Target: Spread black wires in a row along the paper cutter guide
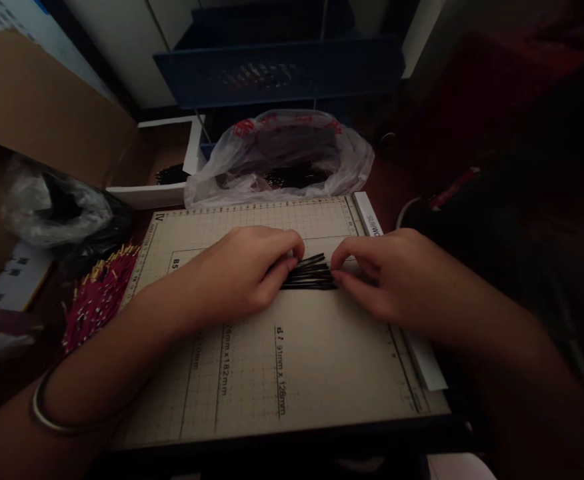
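A small sheaf of thin, black, cord-like strips (313, 273) lies across a flat, cream-coloured cutting board (342, 360) printed with a dark grid and paper sizes. The strips lie roughly side by side, bridging the space between the two hands, with the upper ones angled up a little towards their right ends. The left hand (293, 257) is narrow, its thumb and forefinger pinched together over the left part of the sheaf, the strips emerging from under the fingertips. The right hand (335, 268) is also narrow — thumb and forefinger close together at the right ends of the strips — though I cannot tell whether it grips them or only touches them. A thin, shiny metal bangle (42, 413) circles the left forearm.

A long white bar (371, 220) with dark lettering runs along the right edge of the board, partly hidden by the right arm. Beside the left edge sits a thick heap of magenta strips with yellowish tips (97, 293). Just beyond the far edge, a translucent plastic bag with red print (357, 160) stands open, dark pieces inside it. To its left is a shallow white-walled box (147, 196) with more black pieces in it; behind the bag rises a dark blue tray (297, 73) — its contents too dim to make out.
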`<act>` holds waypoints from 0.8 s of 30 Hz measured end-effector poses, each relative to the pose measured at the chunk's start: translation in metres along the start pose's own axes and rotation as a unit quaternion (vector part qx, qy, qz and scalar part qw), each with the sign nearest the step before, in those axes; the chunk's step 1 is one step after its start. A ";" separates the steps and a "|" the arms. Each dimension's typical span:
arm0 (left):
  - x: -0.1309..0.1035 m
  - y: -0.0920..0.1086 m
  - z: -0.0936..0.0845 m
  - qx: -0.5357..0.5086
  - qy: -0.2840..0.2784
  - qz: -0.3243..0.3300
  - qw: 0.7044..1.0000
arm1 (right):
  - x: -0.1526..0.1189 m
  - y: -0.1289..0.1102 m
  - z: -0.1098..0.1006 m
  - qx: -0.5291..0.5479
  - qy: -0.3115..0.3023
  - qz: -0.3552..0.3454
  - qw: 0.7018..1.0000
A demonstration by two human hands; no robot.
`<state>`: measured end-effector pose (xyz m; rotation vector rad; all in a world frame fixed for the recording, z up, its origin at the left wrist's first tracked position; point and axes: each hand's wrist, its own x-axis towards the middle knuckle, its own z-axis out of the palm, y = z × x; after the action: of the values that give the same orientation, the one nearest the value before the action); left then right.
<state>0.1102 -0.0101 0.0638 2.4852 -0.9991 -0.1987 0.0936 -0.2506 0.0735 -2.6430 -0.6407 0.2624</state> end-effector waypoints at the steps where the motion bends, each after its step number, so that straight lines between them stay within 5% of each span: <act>1: 0.000 0.000 0.000 -0.002 0.001 0.000 1.000 | 0.000 0.000 0.000 0.000 0.000 0.000 1.000; 24: -0.002 0.002 -0.007 0.012 -0.041 -0.023 0.999 | -0.002 0.003 -0.003 0.008 -0.001 0.001 1.000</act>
<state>0.1089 -0.0077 0.0707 2.5420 -0.9837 -0.3081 0.0939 -0.2546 0.0750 -2.6297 -0.6334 0.2695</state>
